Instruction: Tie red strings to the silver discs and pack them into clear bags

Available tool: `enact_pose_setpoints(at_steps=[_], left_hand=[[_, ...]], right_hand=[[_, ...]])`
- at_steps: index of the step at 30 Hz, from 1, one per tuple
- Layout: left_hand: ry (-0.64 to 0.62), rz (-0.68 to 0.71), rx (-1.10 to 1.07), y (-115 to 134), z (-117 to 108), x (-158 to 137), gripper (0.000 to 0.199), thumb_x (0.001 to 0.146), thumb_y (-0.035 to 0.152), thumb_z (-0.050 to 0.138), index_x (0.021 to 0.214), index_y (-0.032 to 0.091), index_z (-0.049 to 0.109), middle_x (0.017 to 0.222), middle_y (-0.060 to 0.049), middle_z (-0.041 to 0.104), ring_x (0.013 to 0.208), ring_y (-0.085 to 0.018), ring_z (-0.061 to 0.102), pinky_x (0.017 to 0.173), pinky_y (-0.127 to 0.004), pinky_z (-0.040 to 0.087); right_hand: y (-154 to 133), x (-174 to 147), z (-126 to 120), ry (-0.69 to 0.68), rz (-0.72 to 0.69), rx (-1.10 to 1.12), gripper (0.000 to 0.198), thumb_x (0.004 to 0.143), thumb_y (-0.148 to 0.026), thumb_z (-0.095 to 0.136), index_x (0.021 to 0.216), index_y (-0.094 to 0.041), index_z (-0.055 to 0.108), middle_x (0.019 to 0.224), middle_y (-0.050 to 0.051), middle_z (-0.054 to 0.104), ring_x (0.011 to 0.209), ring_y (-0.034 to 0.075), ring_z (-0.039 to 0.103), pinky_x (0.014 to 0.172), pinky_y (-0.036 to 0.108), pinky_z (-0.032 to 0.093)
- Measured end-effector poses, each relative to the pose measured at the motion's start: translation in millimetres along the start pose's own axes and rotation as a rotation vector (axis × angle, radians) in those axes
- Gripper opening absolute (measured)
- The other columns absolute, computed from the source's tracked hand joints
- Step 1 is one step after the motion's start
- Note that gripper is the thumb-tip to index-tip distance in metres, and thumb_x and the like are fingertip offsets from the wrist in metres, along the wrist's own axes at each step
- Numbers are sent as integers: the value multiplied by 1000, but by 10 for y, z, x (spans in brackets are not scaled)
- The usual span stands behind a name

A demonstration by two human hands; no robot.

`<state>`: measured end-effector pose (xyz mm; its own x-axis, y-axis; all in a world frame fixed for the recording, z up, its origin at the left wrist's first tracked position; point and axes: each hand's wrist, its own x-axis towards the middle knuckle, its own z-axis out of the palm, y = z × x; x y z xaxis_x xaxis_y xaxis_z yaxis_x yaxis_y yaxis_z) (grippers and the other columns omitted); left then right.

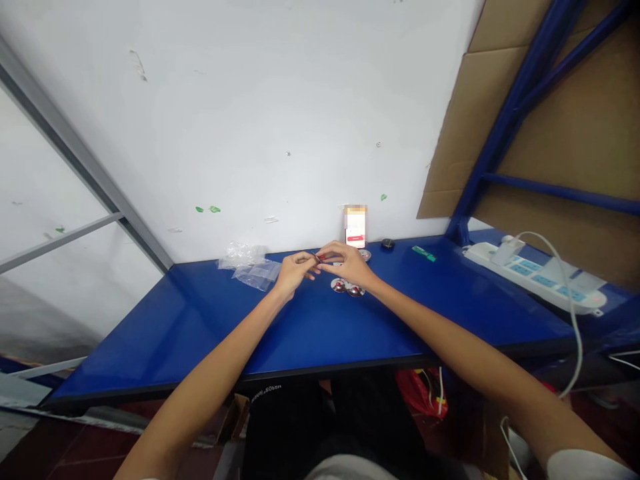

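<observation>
My left hand (295,272) and my right hand (350,261) meet above the blue table, fingertips closed together on a small dark shiny piece (317,258) with a bit of red beside it. The fingers cover most of this piece, so its exact kind is hidden. Just below my right hand lie two round shiny metal pieces with red centres, a left one (339,286) and a right one (355,291). Another round piece (367,255) shows partly behind my right hand. Clear plastic bags (257,272) lie to the left of my left hand.
A lit phone (355,227) leans against the white wall. To its right are a black round object (387,245) and a green-and-white strip (424,253). A white power strip (535,277) with a plugged-in cable (575,327) lies at the table's (320,340) right side.
</observation>
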<state>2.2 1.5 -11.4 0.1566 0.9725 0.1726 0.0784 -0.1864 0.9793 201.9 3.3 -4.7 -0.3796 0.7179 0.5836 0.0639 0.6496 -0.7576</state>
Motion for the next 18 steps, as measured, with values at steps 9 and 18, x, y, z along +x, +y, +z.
enact_pose_setpoints(at_steps=[9, 18], left_hand=[[-193, 36, 124, 99, -134, 31, 16, 80, 32, 64, 78, 17, 62, 67, -3, 66, 61, -14, 66, 56, -25, 51], [-374, -12, 978, 299, -923, 153, 14, 72, 34, 69, 67, 21, 65, 62, 0, 64, 58, -15, 55, 54, -27, 36]], right_hand=[[203, 82, -47, 224, 159, -76, 19, 85, -34, 74, 97, -20, 74, 99, 7, 79, 95, 25, 78, 87, 39, 65], [563, 132, -1198, 247, 386, -482, 31, 80, -26, 79, 109, -17, 80, 86, 5, 82, 70, 20, 74, 69, 29, 57]])
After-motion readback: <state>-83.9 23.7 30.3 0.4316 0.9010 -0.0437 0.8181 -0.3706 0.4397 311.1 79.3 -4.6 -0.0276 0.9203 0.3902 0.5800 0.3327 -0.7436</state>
